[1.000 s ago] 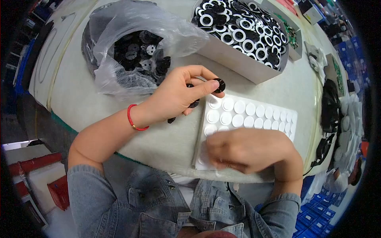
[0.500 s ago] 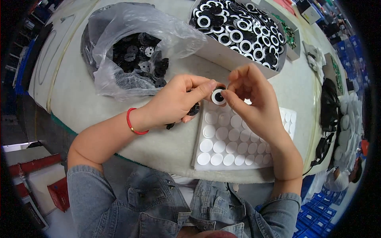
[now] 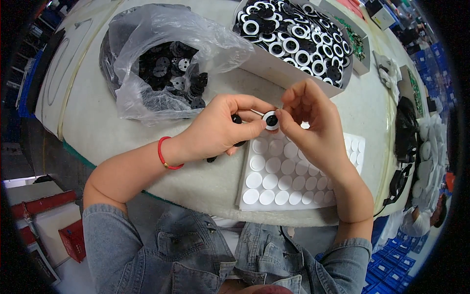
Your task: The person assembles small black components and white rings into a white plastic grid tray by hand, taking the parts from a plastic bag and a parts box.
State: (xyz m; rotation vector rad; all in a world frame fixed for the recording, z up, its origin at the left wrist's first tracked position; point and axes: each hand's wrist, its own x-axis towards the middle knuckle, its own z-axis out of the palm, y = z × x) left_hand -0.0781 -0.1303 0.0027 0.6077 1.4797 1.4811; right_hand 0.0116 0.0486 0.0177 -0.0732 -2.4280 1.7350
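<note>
A small black disc with a white ring [image 3: 270,120] is held between both hands over the table. My left hand [image 3: 227,122], with a red cord bracelet at its wrist, is closed, its thumb and forefinger on the disc's left side. More black discs [image 3: 237,119] are tucked in its palm, partly hidden by the fingers. From the other side my right hand [image 3: 313,127] pinches the disc's right edge between thumb and forefinger, its other fingers curled. Below the right hand lies a white sheet of round white pieces [image 3: 254,180], partly covered by that hand and forearm.
A clear plastic bag [image 3: 147,32] full of black discs stands open at the far left. Behind my hands is a carton [image 3: 293,73] heaped with black discs and white rings. Further right are a box of green parts [image 3: 360,41] and a black bag [image 3: 406,130].
My left thumb has shifted down from the top of the ringed disc to its left side, and the left fingers have opened slightly around the palmed discs. The right hand has barely moved.
</note>
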